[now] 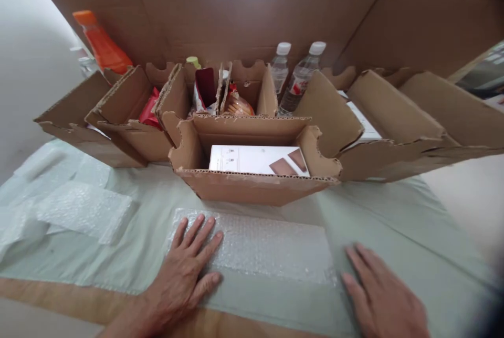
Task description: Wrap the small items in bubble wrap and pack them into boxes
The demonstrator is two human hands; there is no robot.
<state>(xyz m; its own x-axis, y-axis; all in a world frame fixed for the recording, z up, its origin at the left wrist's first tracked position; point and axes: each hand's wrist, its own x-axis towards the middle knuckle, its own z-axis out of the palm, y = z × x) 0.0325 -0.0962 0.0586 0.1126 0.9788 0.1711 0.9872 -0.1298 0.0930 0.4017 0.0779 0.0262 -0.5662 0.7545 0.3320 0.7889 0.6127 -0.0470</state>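
Observation:
A flat rectangle of bubble wrap point(271, 243) lies on the pale green cloth in front of me. My left hand point(187, 267) rests palm down at its left end, fingers spread over the wrap and holding nothing. Just past the wrap's right end, my right hand point(380, 291) is palm down at the cloth, fingers extended, with nothing visible in it. Beyond the wrap stands an open cardboard box point(240, 187), and inside it is a white carton point(252, 159) with brown pictures on its right part.
More bubble wrap point(84, 209) lies at the left. Behind stand several open cardboard bins point(378, 162) with packets, an orange bottle point(104, 46) and clear bottles point(301, 81). A tall cardboard panel point(252, 12) backs them. The cloth point(244, 296) covers the table.

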